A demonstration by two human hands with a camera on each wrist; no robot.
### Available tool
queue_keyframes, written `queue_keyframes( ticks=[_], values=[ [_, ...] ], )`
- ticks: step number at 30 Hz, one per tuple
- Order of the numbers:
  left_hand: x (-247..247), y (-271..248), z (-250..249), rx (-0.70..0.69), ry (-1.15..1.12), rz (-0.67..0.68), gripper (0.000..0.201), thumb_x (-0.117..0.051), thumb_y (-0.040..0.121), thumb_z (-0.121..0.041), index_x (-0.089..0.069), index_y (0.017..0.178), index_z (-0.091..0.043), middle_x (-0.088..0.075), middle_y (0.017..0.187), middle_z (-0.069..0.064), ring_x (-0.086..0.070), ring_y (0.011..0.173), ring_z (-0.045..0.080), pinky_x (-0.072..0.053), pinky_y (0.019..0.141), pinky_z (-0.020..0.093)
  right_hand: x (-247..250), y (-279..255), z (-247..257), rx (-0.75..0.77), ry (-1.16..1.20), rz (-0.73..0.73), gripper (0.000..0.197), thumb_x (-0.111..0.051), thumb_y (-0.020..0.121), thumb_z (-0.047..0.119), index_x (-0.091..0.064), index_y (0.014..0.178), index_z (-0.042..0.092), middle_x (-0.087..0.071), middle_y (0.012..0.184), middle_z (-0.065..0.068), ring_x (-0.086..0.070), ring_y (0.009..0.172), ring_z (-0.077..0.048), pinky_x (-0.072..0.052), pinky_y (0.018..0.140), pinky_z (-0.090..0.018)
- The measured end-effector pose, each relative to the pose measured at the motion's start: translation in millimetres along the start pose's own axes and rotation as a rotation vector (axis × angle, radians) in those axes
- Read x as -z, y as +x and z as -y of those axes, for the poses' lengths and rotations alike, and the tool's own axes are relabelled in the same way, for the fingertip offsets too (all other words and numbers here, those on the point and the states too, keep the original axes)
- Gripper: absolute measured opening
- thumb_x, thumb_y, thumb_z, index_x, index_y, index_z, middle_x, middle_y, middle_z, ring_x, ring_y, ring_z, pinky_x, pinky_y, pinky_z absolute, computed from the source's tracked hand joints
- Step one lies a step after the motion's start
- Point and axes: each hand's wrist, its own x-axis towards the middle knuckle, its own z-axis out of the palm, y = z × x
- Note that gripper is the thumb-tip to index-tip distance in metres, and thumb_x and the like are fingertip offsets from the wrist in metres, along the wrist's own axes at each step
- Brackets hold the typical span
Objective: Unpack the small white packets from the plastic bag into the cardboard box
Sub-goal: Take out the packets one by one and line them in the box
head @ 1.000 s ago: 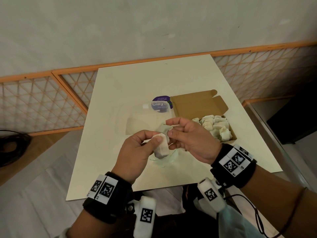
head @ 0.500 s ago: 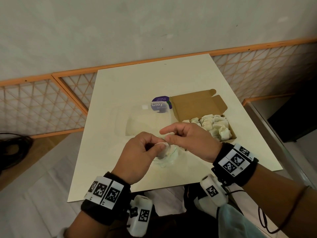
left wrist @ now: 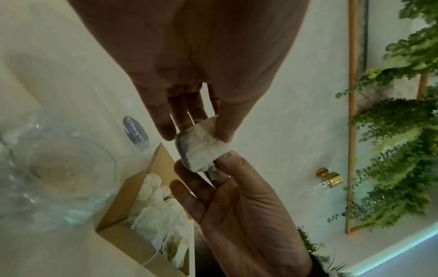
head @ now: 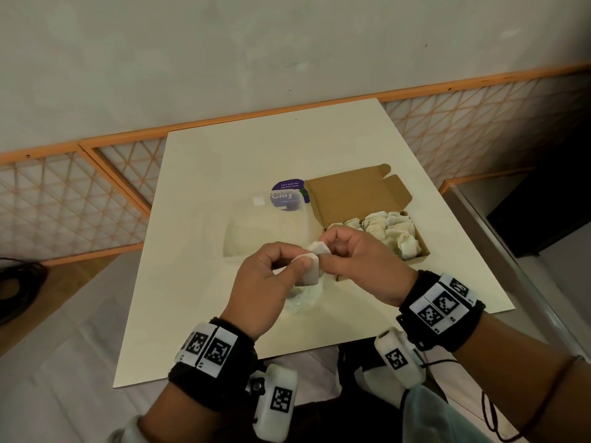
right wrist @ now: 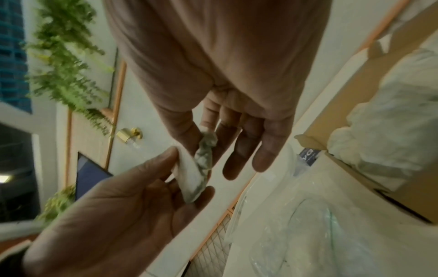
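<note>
Your left hand [head: 265, 276] and right hand [head: 358, 260] both pinch one small white packet [head: 311, 266] between thumb and fingertips, held above the tabletop's [head: 224, 155] near edge. The clear plastic bag [head: 265, 225] lies mid-table; it looks nearly empty. The cardboard box [head: 351, 193], full of packets, sits toward the right edge.

the head view looked forward and down from above onto the counter [head: 204, 238], taking in both hands and the wall beyond. the left wrist view sat close behind the left hand [left wrist: 189, 61], facing along its fingers toward the right hand [left wrist: 239, 211]. the right wrist view did the mirror job, tight behind the right hand [right wrist: 225, 65], facing the left. all three shared the white packet [head: 311, 269] pinched between both hands, plus the cardboard box [head: 355, 199] and plastic bag [head: 265, 225].
</note>
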Motion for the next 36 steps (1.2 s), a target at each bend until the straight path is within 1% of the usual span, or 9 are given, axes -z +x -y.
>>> queue_keyframes(
  ticks=[3, 6, 10, 13, 19, 22, 26, 32, 36],
  values=[
    [-12, 10, 1, 0.057, -0.077, 0.033, 0.007, -0.075, 0.093, -0.019, -0.076, 0.094, -0.013, -0.078, 0.094, 0.010, -0.072, 0.086, 0.022, -0.057, 0.088, 0.049, 8, -4, -6, -0.042, 0.073, -0.036, 0.037, -0.082, 0.083, 0.030, -0.061, 0.104, 0.009, -0.071, 0.098, -0.028, -0.060, 0.086, -0.029, -0.051, 0.080, -0.055],
    [-25, 22, 3, 0.061, -0.127, 0.067, 0.012, -0.075, 0.092, -0.020, -0.077, 0.098, -0.009, -0.077, 0.099, 0.017, -0.068, 0.104, 0.043, -0.051, 0.102, 0.062, 16, -8, -11, -0.039, 0.105, -0.069, 0.029, -0.078, 0.090, 0.023, -0.061, 0.106, 0.006, -0.064, 0.106, -0.037, -0.059, 0.091, -0.032, -0.046, 0.092, -0.074],
    [-41, 37, 4, 0.086, -0.149, 0.092, 0.014, -0.076, 0.092, -0.019, -0.076, 0.098, -0.007, -0.077, 0.106, 0.016, -0.067, 0.112, 0.040, -0.050, 0.105, 0.060, 29, -13, -13, -0.031, 0.115, -0.152, 0.013, -0.075, 0.093, 0.017, -0.068, 0.099, 0.008, -0.066, 0.095, -0.022, -0.061, 0.086, -0.027, -0.059, 0.080, -0.050],
    [-54, 45, 4, 0.109, -0.206, 0.110, 0.022, -0.079, 0.086, -0.025, -0.076, 0.100, -0.008, -0.077, 0.108, 0.016, -0.067, 0.114, 0.041, -0.048, 0.107, 0.061, 37, -14, -13, -0.019, 0.118, -0.224, 0.015, -0.074, 0.093, 0.018, -0.069, 0.101, 0.006, -0.064, 0.089, -0.009, -0.057, 0.077, -0.017, -0.051, 0.065, -0.026],
    [-72, 58, 2, 0.079, -0.174, 0.034, 0.005, -0.075, 0.091, -0.013, -0.077, 0.095, -0.015, -0.080, 0.105, 0.006, -0.073, 0.105, 0.029, -0.056, 0.100, 0.050, 55, -15, -10, -0.060, 0.112, -0.175, 0.014, -0.066, 0.100, 0.014, -0.069, 0.103, 0.001, -0.059, 0.075, -0.001, -0.050, 0.062, -0.011, -0.047, 0.062, -0.023],
    [-77, 65, 5, 0.087, -0.145, 0.003, 0.011, -0.076, 0.090, -0.008, -0.076, 0.096, -0.017, -0.079, 0.100, 0.001, -0.072, 0.089, 0.015, -0.060, 0.080, 0.030, 62, -13, -9, -0.073, -0.033, -0.121, 0.008, -0.072, 0.096, 0.018, -0.071, 0.098, 0.010, -0.067, 0.073, 0.006, -0.055, 0.065, -0.004, -0.048, 0.066, -0.019],
    [-86, 67, 8, 0.109, -0.126, 0.012, 0.019, -0.078, 0.087, -0.006, -0.074, 0.105, -0.008, -0.075, 0.097, 0.003, -0.070, 0.077, 0.002, -0.054, 0.062, 0.013, 65, 0, -17, -0.028, -0.321, -0.100, 0.017, -0.080, 0.089, 0.021, -0.076, 0.101, 0.010, -0.076, 0.088, -0.005, -0.062, 0.071, 0.000, -0.050, 0.070, -0.018],
    [-68, 65, 28, 0.111, 0.086, -0.040, 0.018, -0.079, 0.088, -0.019, -0.072, 0.104, -0.022, -0.074, 0.097, -0.010, -0.069, 0.088, 0.001, -0.052, 0.076, 0.012, 79, 30, -43, -0.101, -0.737, -0.089, 0.032, -0.073, 0.087, 0.035, -0.059, 0.068, 0.014, -0.053, 0.062, 0.003, -0.047, 0.060, -0.011, -0.040, 0.061, -0.035],
    [-40, 52, 45, 0.166, 0.253, -0.109, 0.010, -0.073, 0.092, -0.025, -0.071, 0.100, -0.029, -0.071, 0.098, -0.012, -0.066, 0.084, 0.007, -0.062, 0.077, 0.034, 72, 46, -50, -0.179, -1.008, 0.079, 0.042, -0.065, 0.090, 0.033, -0.040, 0.059, 0.020, -0.044, 0.059, 0.003, -0.041, 0.057, -0.015, -0.031, 0.056, -0.032]
  ],
)
